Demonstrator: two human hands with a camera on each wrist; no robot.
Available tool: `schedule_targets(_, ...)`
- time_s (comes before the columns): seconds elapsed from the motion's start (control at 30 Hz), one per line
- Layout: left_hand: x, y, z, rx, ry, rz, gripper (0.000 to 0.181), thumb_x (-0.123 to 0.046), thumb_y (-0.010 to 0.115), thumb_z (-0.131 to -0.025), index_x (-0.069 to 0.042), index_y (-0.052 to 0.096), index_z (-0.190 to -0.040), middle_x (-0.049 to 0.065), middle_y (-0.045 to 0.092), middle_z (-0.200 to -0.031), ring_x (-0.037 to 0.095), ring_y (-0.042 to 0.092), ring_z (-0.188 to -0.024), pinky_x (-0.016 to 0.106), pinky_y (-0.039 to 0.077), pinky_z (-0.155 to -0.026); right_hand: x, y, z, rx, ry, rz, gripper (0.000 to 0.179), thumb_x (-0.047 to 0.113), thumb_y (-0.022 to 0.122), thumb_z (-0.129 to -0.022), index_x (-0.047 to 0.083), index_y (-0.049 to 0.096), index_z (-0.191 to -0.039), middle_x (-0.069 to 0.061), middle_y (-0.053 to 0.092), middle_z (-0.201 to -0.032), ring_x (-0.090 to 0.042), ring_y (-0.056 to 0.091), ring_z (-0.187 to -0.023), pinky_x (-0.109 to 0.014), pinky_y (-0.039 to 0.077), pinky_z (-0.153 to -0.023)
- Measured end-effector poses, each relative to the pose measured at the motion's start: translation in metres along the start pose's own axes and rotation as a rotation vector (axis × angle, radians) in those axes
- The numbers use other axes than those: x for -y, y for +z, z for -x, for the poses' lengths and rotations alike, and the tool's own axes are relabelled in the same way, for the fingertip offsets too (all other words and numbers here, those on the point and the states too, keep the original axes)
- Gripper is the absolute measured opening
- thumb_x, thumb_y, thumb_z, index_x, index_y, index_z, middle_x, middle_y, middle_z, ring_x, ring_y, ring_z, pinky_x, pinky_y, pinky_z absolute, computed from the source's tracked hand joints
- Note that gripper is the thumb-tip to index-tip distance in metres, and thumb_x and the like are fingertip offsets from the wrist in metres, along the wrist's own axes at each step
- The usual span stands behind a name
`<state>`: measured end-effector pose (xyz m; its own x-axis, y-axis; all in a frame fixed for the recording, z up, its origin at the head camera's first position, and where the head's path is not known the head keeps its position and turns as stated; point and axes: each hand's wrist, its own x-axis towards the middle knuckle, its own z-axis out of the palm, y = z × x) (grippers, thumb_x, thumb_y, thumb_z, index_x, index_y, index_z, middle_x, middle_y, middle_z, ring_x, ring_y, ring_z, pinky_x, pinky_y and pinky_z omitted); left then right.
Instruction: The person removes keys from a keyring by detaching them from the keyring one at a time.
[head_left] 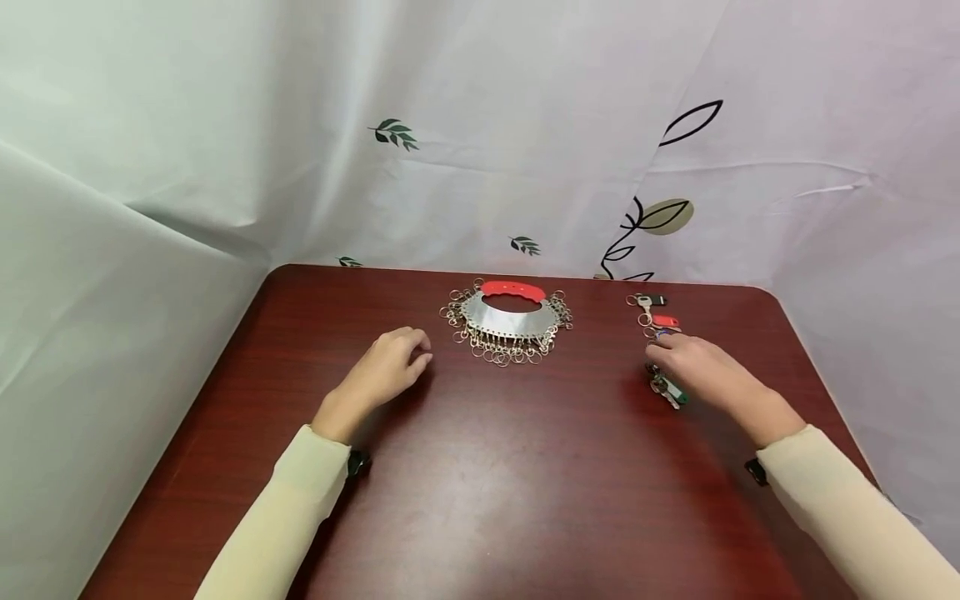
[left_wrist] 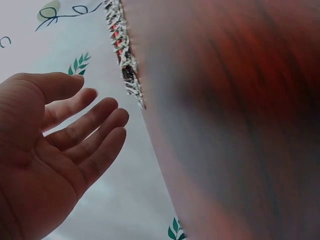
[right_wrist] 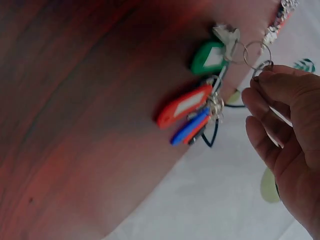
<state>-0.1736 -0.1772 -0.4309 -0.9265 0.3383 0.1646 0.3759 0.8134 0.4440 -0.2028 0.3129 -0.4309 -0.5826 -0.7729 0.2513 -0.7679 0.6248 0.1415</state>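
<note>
My right hand (head_left: 701, 371) pinches a small metal ring (right_wrist: 257, 52) between thumb and forefinger, at the right of the table. From that ring hang a silver key (right_wrist: 227, 40) and a green key tag (right_wrist: 207, 59) with a white label. Beyond the hand lie more keys with a red tag (head_left: 665, 321), a black tag (head_left: 657, 300) and a blue tag (right_wrist: 190, 127). My left hand (head_left: 386, 367) hovers over the table with fingers loosely bent and holds nothing. To its right lies a curved metal key holder (head_left: 504, 322) with a red handle (head_left: 513, 290) and many rings.
The dark red wooden table (head_left: 487, 500) has rounded far corners. White cloth (head_left: 465, 167) with leaf prints hangs behind it and along both sides. A dark wrist device shows at each sleeve.
</note>
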Motion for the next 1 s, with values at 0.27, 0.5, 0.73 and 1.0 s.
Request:
schedule_targets(0.27, 0.009, 0.0, 0.005, 0.016, 0.017, -0.023, 0.022, -0.015, 0.068, -0.098, -0.003, 0.067, -0.116, 0.014, 0.07, -0.114, 0.033, 0.064, -0.111, 0.05, 0.052, -0.099, 0.005, 0.018, -0.01, 0.028, 0.006, 0.026, 0.038, -0.02, 0.069, -0.072, 0.012, 0.049, -0.078, -0.003, 0.049, -0.076, -0.021, 0.053, -0.069, -0.037, 0.049, -0.059)
schedule_targets(0.5, 0.015, 0.002, 0.015, 0.026, 0.043, -0.049, 0.031, -0.02, 0.068, -0.099, -0.002, 0.064, -0.124, 0.016, 0.069, -0.121, 0.035, 0.061, -0.123, 0.052, 0.049, -0.106, 0.009, 0.03, -0.016, 0.047, 0.008, 0.015, 0.036, -0.015, 0.078, -0.071, 0.012, 0.057, -0.08, -0.003, 0.051, -0.076, -0.021, 0.054, -0.07, -0.035, 0.049, -0.06)
schedule_targets(0.73, 0.02, 0.001, 0.027, 0.013, 0.043, -0.045, 0.031, -0.019, 0.067, -0.099, -0.001, 0.064, -0.125, 0.017, 0.068, -0.122, 0.036, 0.061, -0.124, 0.053, 0.048, -0.106, 0.014, 0.032, -0.022, 0.086, 0.06, -0.036, 0.032, -0.009, 0.085, -0.075, 0.009, 0.063, -0.09, -0.005, 0.058, -0.082, -0.021, 0.06, -0.077, -0.037, 0.056, -0.069)
schedule_targets(1.0, 0.018, 0.002, 0.036, -0.063, 0.092, -0.062, 0.041, -0.02, 0.065, -0.1, 0.001, 0.06, -0.135, 0.021, 0.064, -0.136, 0.04, 0.057, -0.131, 0.056, 0.045, -0.111, 0.023, 0.02, -0.026, -0.105, 0.184, -0.176, 0.014, -0.003, 0.073, -0.087, 0.004, 0.069, -0.098, -0.009, 0.065, -0.094, -0.027, 0.064, -0.09, -0.045, 0.058, -0.081)
